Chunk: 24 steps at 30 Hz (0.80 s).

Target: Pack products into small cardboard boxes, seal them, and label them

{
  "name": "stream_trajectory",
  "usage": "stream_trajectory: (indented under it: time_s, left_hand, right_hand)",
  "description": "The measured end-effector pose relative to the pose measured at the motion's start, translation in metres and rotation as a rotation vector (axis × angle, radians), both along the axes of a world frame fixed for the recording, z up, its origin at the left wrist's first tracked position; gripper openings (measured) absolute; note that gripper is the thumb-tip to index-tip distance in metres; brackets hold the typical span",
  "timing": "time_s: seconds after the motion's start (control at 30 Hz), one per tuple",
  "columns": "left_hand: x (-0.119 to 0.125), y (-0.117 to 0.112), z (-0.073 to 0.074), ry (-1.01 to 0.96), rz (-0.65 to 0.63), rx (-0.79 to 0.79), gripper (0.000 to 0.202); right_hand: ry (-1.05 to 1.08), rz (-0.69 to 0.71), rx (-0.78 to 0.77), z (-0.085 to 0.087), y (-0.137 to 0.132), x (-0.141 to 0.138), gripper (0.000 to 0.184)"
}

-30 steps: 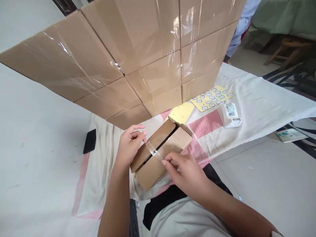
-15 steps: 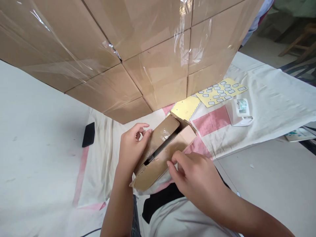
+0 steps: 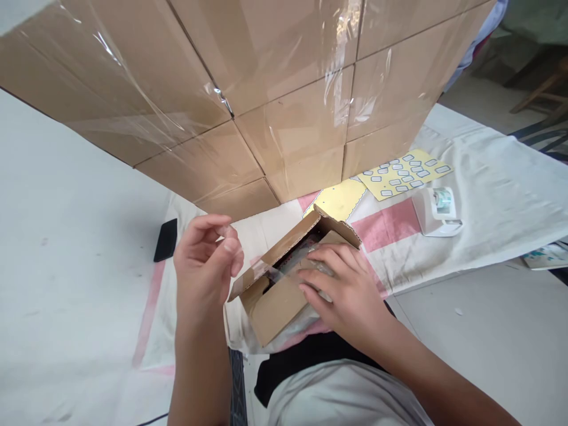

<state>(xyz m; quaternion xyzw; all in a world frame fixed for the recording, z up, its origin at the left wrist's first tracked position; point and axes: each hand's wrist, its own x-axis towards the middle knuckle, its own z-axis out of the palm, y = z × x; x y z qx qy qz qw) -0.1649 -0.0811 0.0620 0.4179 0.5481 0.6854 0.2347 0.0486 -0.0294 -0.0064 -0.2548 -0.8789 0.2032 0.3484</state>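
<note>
A small cardboard box point(image 3: 277, 310) sits tilted across the cloth in front of me, its long lid flap point(image 3: 288, 236) raised on the left. Through the gap I see dark contents point(image 3: 297, 254) that I cannot make out. A strip of clear tape point(image 3: 271, 271) hangs by the flap's near end. Off the box to the left, my left hand point(image 3: 206, 257) is raised and closed, pinching a small see-through bit that looks like tape. My right hand point(image 3: 344, 284) grips the box's right side, fingers bent over its top, with crinkled clear plastic point(image 3: 326, 269) beneath them.
Large taped cartons point(image 3: 293, 136) form a wall behind the box. A white tape dispenser point(image 3: 437, 213) and yellow patterned sheets point(image 3: 403, 174) lie on the cloth point(image 3: 479, 189) to the right. A black phone-like slab point(image 3: 165, 239) lies at the left.
My left hand has lifted off the box and moved left. The box's left flap has opened, showing dark contents. My right hand has come over the top of the box.
</note>
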Motion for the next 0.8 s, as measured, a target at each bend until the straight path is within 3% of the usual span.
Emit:
stream_trajectory:
  time_s: [0.1, 0.23, 0.4, 0.6, 0.7, 0.8]
  left_hand:
    - [0.005, -0.003, 0.009, -0.141, -0.207, -0.158, 0.028]
    - [0.010, 0.001, 0.004, -0.351, -0.448, -0.472, 0.047]
    - [0.017, 0.005, -0.010, -0.384, -0.458, -0.565, 0.042]
    - [0.013, 0.001, -0.004, -0.402, -0.469, -0.557, 0.040]
    - [0.010, 0.002, -0.003, -0.402, -0.483, -0.562, 0.041]
    - [0.010, 0.003, -0.004, -0.368, -0.408, -0.588, 0.044]
  right_hand:
    - [0.000, -0.039, -0.021, 0.000, -0.001, 0.002, 0.019]
    - [0.015, -0.084, 0.071, 0.001, 0.001, 0.004, 0.052]
    - [-0.147, 0.030, 0.147, -0.002, 0.005, 0.003, 0.044]
    - [-0.182, 0.054, 0.143, -0.001, 0.005, 0.004, 0.041]
    - [-0.170, 0.046, 0.110, -0.001, 0.004, 0.005, 0.049]
    - [-0.153, 0.048, 0.090, -0.003, 0.004, 0.004, 0.070]
